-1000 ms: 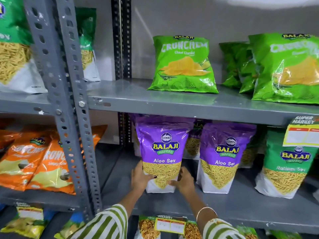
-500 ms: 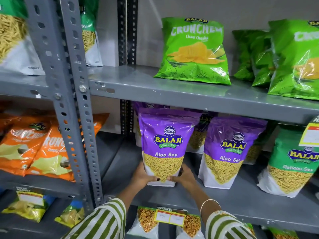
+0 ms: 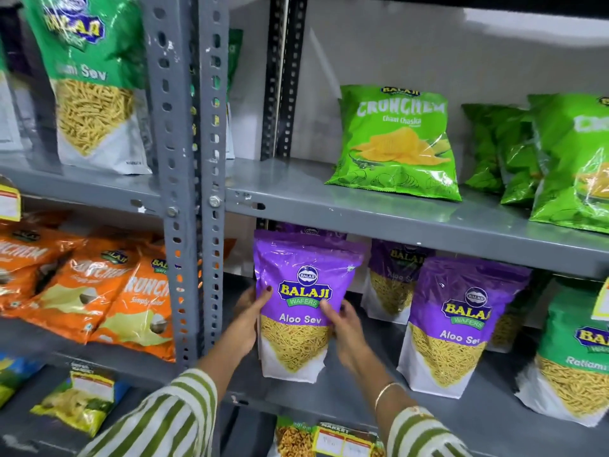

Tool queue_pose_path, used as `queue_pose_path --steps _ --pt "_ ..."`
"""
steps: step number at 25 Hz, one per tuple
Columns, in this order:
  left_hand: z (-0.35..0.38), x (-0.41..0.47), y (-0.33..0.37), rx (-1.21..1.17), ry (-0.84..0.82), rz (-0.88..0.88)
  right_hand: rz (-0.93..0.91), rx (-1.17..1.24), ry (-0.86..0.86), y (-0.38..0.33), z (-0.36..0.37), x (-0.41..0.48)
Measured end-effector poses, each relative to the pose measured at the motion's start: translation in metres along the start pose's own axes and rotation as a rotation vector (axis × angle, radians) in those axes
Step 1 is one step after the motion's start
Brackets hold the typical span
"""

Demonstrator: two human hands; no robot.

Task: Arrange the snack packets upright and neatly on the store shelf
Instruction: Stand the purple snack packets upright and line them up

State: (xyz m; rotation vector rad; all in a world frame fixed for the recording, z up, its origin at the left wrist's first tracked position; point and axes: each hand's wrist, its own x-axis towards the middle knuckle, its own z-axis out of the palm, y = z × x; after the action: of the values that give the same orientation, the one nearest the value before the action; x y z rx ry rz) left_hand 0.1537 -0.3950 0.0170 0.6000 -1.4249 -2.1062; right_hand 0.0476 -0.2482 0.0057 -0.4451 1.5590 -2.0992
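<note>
- Nearest, both hands work the front purple Aloo Sev packet (image 3: 303, 301) on the middle shelf (image 3: 329, 395): left hand (image 3: 253, 303) and right hand (image 3: 342, 319) each have their grip clamped on its sides, holding it upright.
- Beside it, the second Aloo Sev packet (image 3: 458, 328) stands upright already.
- Farther up, the green Crunchem packet (image 3: 397, 143) leans back; likely left to tidy.

purple Aloo Sev packet (image 3: 304, 301) | upright | on grey shelf (image 3: 362, 404) | left of 2nd purple packet (image 3: 458, 328)

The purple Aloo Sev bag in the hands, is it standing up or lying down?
Standing up. The purple Aloo Sev bag has its label upright, left hand and right hand gripping its sides.
</note>
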Motion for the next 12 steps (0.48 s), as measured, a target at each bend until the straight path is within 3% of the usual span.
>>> queue_pose_path --steps 2,8,12 --pt "0.007 0.014 0.028 -0.206 0.05 -0.024 -0.035 0.154 0.008 -0.034 0.005 0.012" --pt "0.011 0.016 0.037 -0.243 0.116 0.007 -0.047 0.18 0.023 -0.048 0.002 0.02" --pt "0.005 -0.008 -0.011 0.172 0.096 -0.094 0.134 -0.243 -0.045 0.008 -0.021 0.003"
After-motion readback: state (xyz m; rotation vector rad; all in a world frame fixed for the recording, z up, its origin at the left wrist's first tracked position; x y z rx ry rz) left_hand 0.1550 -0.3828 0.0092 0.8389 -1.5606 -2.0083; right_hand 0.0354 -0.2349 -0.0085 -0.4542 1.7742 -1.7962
